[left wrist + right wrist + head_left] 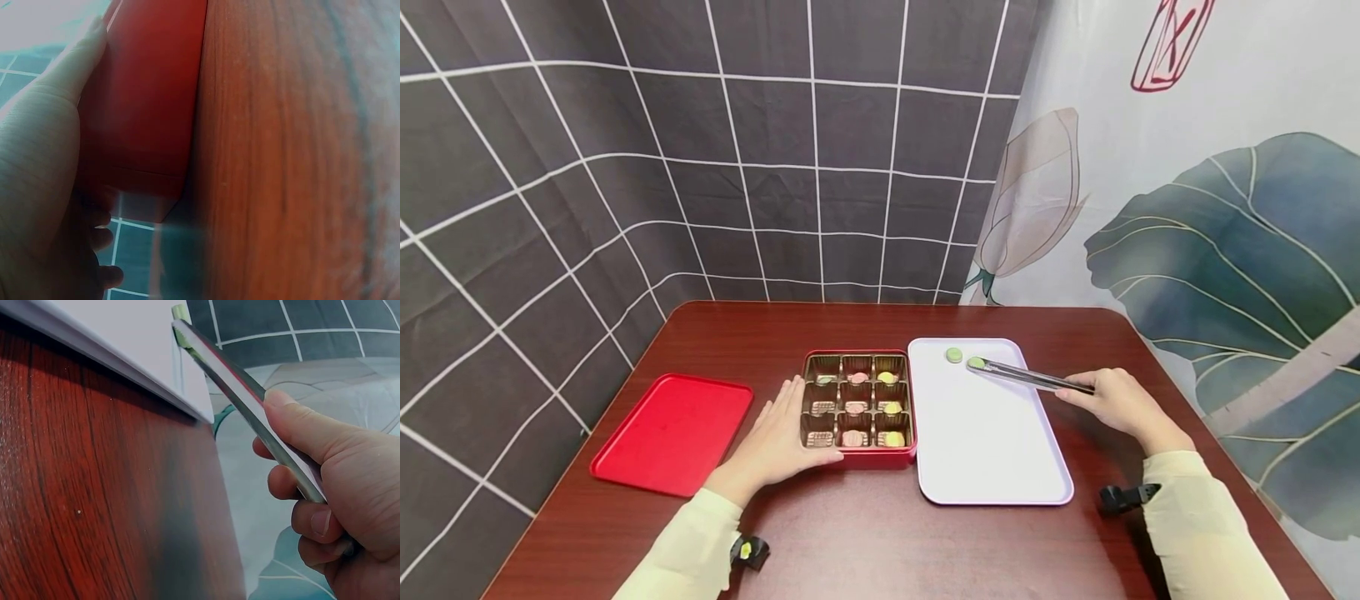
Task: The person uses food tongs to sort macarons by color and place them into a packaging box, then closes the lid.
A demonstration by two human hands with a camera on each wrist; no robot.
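Note:
My left hand [778,437] rests against the left side and front corner of a red box [880,460], its fingers extended and its thumb along the front edge. The box has a gold divided insert: yellow round sweets lie in the right column, pink ones in the middle, and a pale green one [826,379] at the back left. My right hand [1116,406] grips metal tongs [1026,375]. The tong tips are at a green macaron [977,363] over the white tray [992,442]; whether it is lifted, I cannot tell. Another green macaron [953,355] lies to its left.
A red lid-like tray [673,433] lies on the wooden table [865,533] at the left. The white tray stands against the box's right side. Behind the table hang a dark grid-patterned cloth [775,200] and a white leaf-printed cloth [1097,275].

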